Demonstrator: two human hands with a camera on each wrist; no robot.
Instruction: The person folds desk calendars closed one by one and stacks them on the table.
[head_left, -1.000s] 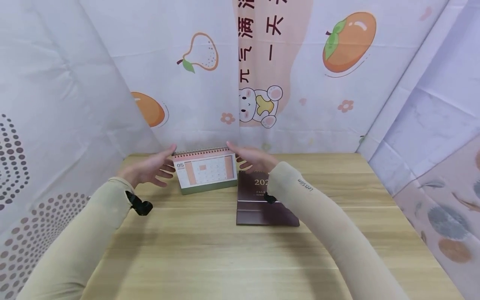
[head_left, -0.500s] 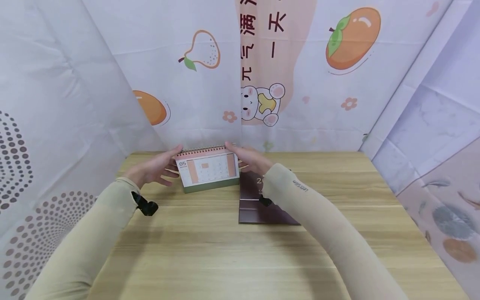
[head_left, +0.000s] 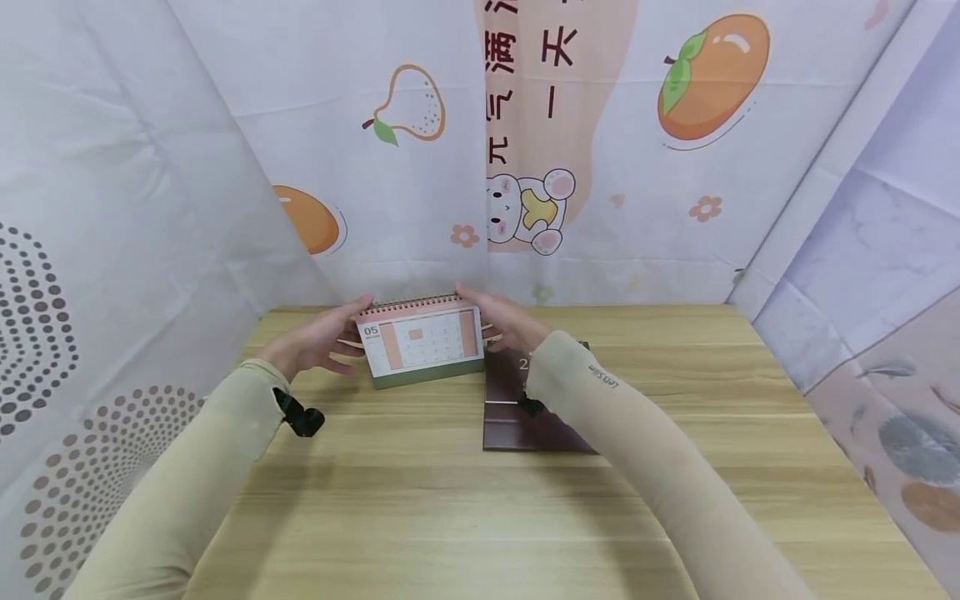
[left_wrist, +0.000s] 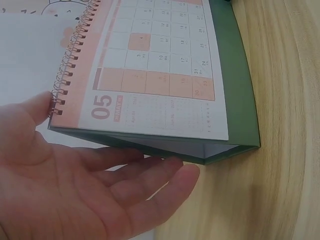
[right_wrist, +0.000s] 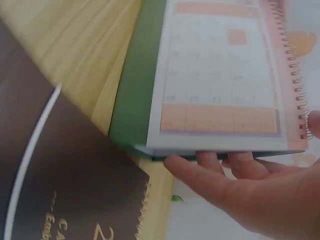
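A standing desk calendar (head_left: 423,337) with a green base, a pink spiral-bound top and an "05" page is at the back of the table. My left hand (head_left: 318,337) holds its left end, the thumb at the end of the coil and the fingers against the side and behind it. At the opposite end, my right hand (head_left: 510,321) has its thumb at the coil and its fingers (right_wrist: 210,175) reaching behind the edge. Beside it is a dark brown calendar (head_left: 517,425) with gold lettering, partly hidden by my right forearm.
The wooden table (head_left: 442,508) reaches back to a white curtain (head_left: 420,200) printed with fruit and a cartoon bear. More printed cloth (head_left: 885,350) hangs along the right side, and a dotted sheet is at left.
My left hand has come in rightward until its thumb meets the coil, and my right hand has closed in on the other end. The calendar itself stays put; the head view shifts slightly.
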